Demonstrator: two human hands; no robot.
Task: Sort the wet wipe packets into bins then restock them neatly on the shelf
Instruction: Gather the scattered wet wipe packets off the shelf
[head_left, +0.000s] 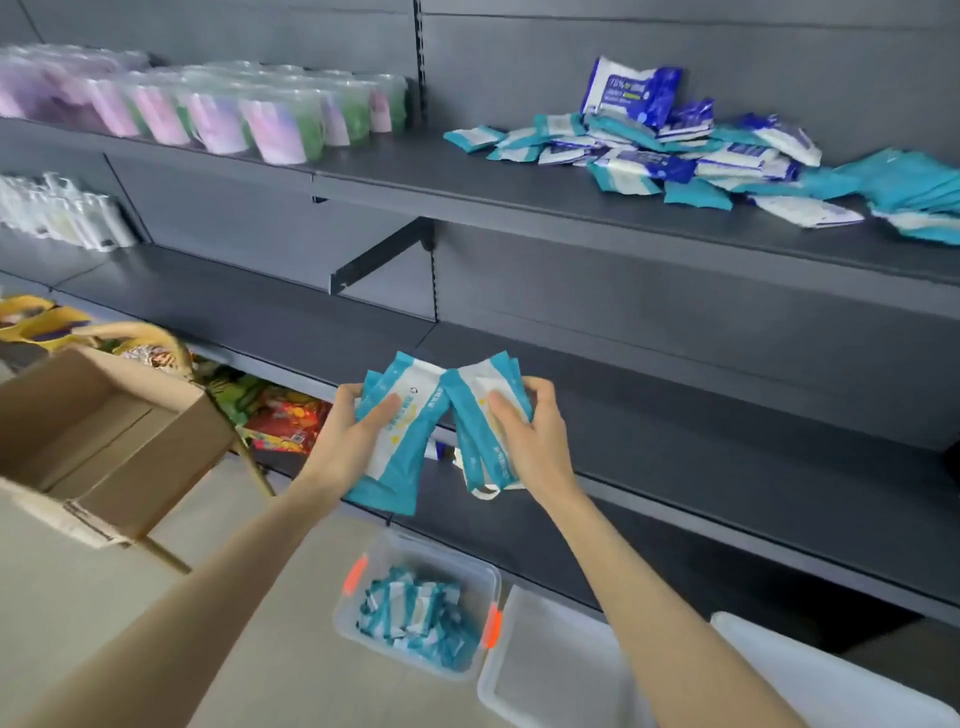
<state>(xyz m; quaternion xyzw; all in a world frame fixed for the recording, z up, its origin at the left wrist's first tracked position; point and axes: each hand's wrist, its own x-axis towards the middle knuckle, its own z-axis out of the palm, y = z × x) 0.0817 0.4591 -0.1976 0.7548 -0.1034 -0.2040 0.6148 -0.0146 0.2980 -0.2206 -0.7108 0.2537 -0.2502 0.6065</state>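
Observation:
My left hand (358, 431) grips a fanned stack of teal and white wet wipe packets (402, 441). My right hand (530, 441) grips a second teal stack (480, 415), and the two stacks touch at their top corners. Both are held in front of the bare middle shelf (727, 431). Directly below on the floor stands a clear bin (483, 577) with orange latches, holding several small teal packets (415, 616). A loose heap of teal and dark blue packets (675, 156) lies on the upper shelf (467, 182) at the right.
Two white bins or lids (550, 670) sit on the floor right of the clear bin. An open cardboard box (104, 441) rests at the left on a stand. Pink, purple and green packaged goods (208, 114) line the upper shelf at left. Colourful bags (280, 415) lie low behind the box.

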